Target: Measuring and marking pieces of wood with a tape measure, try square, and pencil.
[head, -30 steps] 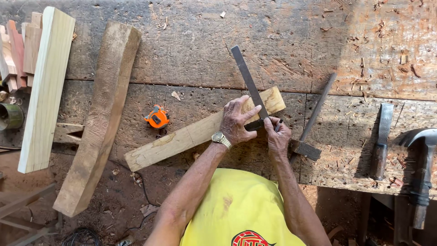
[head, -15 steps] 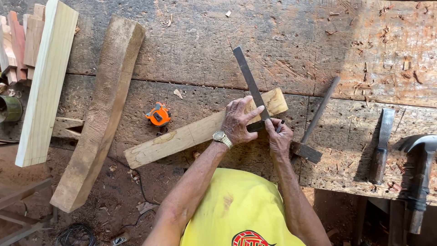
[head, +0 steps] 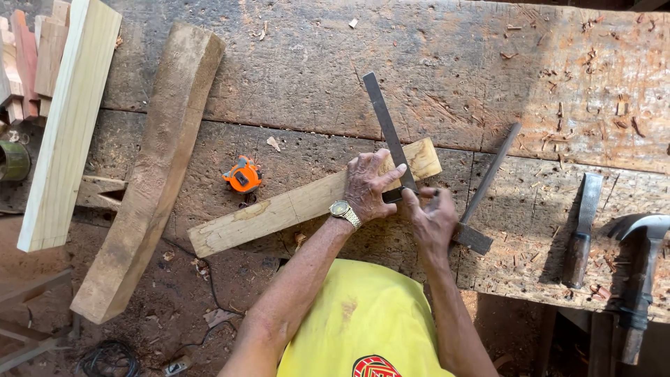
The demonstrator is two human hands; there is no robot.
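The left hand (head: 368,185) lies open, pressing the square (head: 388,130) flat onto the plank (head: 279,209). Just beside it, the right hand (head: 433,220) pinches a pencil (head: 427,193) shut.

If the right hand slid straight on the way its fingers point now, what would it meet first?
The right hand points up-left at the dark metal square blade lying across the pale wood strip. It would likely meet that blade first, beside the left hand; they look nearly touching already.

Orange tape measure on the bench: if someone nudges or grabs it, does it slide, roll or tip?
The tape measure looks compact and rigid, so it should lift as one stiff piece. It seems to lie flat on the rough, chip-strewn workbench, so a nudge would probably make it scrape rather than roll. It lies apart from the wood strip, so nothing beside it should shift.
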